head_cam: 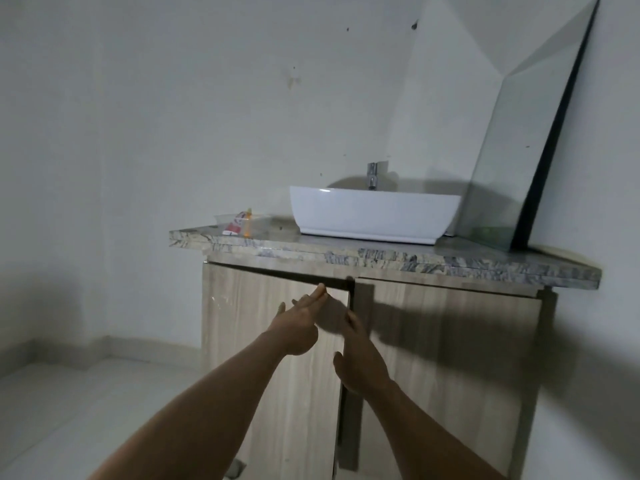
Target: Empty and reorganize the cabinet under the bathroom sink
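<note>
The wood-grain cabinet (450, 358) sits under a marbled surface (381, 256), its left door (249, 306) slightly ajar and its right door (450, 323) closed, so the emptying looks barely begun and nothing inside can be seen. The left hand (299, 323) lies flat, fingers straight, near the ajar door's top corner. The right hand (362, 362) reaches the door's free edge, too blurred to tell whether it grips. Above stand a white sink (374, 213), a clear container (242, 221) and a leaning mirror (519, 150).
</note>
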Action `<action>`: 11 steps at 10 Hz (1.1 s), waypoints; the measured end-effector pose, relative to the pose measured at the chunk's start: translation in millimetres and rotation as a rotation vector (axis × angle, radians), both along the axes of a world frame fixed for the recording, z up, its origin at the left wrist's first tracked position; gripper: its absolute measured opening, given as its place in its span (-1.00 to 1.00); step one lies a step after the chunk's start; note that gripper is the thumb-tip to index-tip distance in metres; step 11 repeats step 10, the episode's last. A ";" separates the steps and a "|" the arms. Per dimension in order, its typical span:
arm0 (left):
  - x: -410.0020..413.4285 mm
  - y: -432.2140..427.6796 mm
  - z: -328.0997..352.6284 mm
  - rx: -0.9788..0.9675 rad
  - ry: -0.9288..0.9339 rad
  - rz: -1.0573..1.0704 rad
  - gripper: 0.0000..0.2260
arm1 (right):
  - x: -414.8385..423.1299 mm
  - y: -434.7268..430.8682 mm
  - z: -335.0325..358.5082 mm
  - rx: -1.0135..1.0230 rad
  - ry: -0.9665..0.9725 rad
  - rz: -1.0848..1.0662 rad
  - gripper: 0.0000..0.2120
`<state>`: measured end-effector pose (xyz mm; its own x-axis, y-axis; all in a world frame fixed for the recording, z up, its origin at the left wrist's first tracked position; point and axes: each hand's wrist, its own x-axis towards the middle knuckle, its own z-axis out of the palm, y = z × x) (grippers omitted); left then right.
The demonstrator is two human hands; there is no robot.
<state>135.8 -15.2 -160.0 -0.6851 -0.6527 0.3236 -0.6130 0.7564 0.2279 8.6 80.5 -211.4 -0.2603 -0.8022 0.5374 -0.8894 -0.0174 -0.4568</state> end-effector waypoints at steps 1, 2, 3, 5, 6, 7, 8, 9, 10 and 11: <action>-10.2 -16.7 -8.9 -0.046 -0.064 0.000 -0.24 | -20.2 -18.3 -13.6 0.143 0.167 -0.103 -0.12; -20.7 -31.9 -16.6 -0.089 -0.096 0.018 -0.23 | -41.1 -35.2 -18.6 0.195 0.360 -0.207 -0.12; -30.8 -50.2 -23.6 -0.102 -0.118 0.057 -0.22 | -60.6 -48.6 -15.5 0.232 0.510 -0.291 -0.15; -49.8 -69.0 -36.0 -0.117 -0.118 0.103 -0.16 | -71.7 -64.0 -21.6 0.191 0.524 -0.344 -0.09; -54.4 -71.3 -44.4 -0.153 -0.124 0.141 -0.16 | -73.3 -68.0 -26.9 0.219 0.533 -0.380 -0.07; -55.0 -66.1 -40.6 -0.136 -0.166 0.157 -0.19 | -68.8 -60.9 -19.4 0.277 0.491 -0.302 -0.08; -51.1 -53.2 -23.7 -0.082 -0.177 0.138 -0.25 | -63.0 -50.1 1.4 0.330 0.445 -0.219 -0.10; -46.0 -35.3 -12.2 -0.024 -0.190 0.110 -0.28 | -65.8 -34.0 17.4 0.315 0.391 -0.163 -0.21; -40.4 -17.2 -18.7 0.023 -0.199 0.062 -0.31 | -69.1 -4.2 7.3 0.282 0.293 -0.174 -0.27; -40.4 -17.2 -18.7 0.023 -0.199 0.062 -0.31 | -69.1 -4.2 7.3 0.282 0.293 -0.174 -0.27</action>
